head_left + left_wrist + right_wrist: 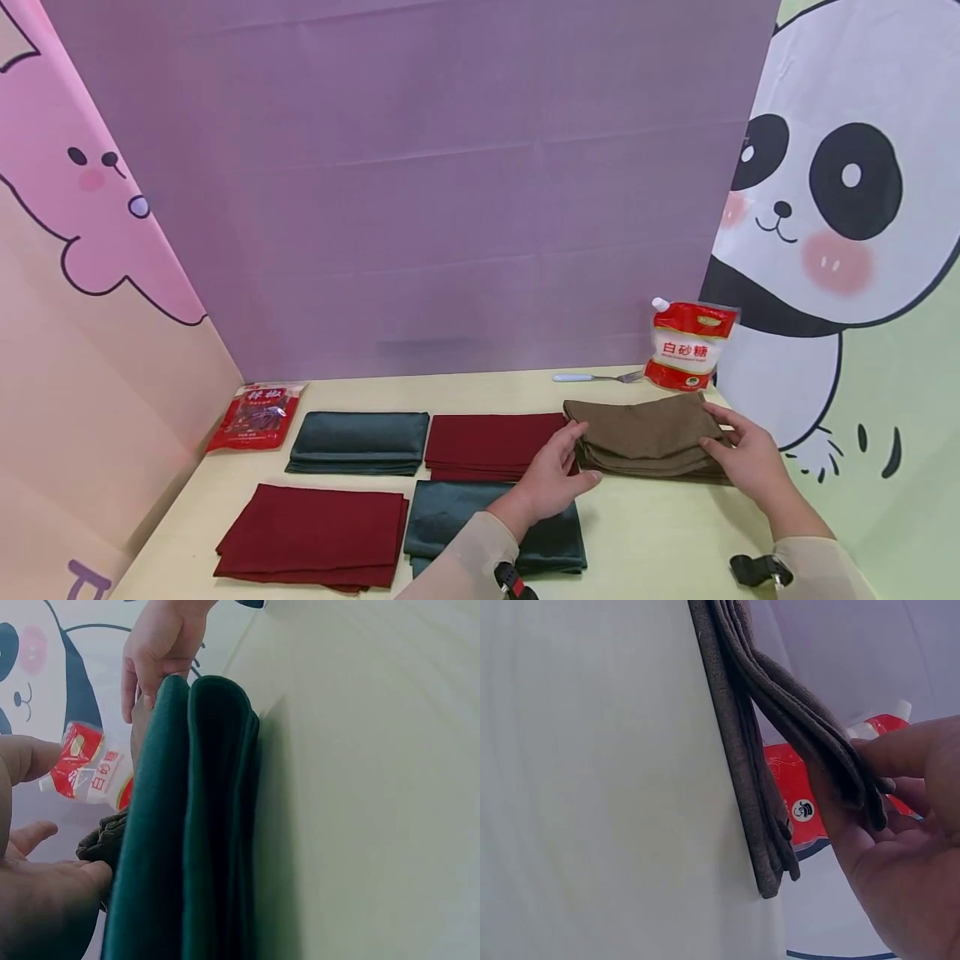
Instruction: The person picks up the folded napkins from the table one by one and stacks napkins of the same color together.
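Observation:
A folded brown cloth (645,433) lies at the right of the table, several layers thick. My right hand (750,458) pinches the upper layers at its right end. In the right wrist view, the thumb and fingers (892,757) hold those layers raised off the lower ones. At the cloth's left end is my left hand (547,475), its thumb apart from the fingers. A digit of it touches the bunched cloth edge in the left wrist view. Beneath the left forearm lies a folded dark green cloth (442,508), partly hidden by that arm.
Folded red cloths lie back centre (487,442) and front left (315,533). Another green cloth (360,442) is at the back left. A red packet (257,417) stands by the left wall. Behind the brown cloth are a fork (596,377) and a white sugar pouch (686,350).

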A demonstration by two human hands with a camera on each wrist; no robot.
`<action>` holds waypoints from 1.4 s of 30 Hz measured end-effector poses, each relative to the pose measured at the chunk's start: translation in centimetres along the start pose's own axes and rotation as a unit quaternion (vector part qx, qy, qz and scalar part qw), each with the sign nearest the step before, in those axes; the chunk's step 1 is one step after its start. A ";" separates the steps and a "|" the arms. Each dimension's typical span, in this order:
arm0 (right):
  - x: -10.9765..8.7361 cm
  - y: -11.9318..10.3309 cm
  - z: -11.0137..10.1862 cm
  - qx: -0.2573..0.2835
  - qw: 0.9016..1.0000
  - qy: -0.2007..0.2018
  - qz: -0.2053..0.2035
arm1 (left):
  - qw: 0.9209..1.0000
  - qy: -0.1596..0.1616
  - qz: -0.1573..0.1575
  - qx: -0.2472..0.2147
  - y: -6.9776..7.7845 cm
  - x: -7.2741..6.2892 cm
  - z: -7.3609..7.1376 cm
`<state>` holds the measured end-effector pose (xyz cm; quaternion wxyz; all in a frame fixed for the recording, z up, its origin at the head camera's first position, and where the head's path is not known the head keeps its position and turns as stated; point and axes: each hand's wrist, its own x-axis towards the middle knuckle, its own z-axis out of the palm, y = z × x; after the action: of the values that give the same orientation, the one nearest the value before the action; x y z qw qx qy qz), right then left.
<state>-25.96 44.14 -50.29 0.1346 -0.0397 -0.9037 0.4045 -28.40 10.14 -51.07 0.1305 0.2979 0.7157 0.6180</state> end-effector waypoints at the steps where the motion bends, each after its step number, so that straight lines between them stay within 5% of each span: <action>1: 0.0 0.0 0.0 0.004 1.000 0.002 0.003 | 1.000 -0.001 -0.004 0.001 0.0 0.0 0.0; 10: -0.2 0.4 -0.4 0.026 0.996 0.073 0.044 | 0.999 -0.030 -0.007 -0.017 -0.6 0.1 0.3; 27: -0.5 1.7 -1.0 -0.029 0.998 -0.012 0.062 | 0.998 -0.045 -0.034 0.006 0.2 -0.2 0.5; 42: -0.5 1.9 -1.4 -0.069 0.995 -0.045 0.054 | 0.997 -0.058 -0.048 0.009 0.5 -0.2 0.4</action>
<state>-25.14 46.34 -50.88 0.0690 -0.0797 -0.9309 0.3497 -27.87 10.39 -50.72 0.1990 0.2999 0.7259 0.5861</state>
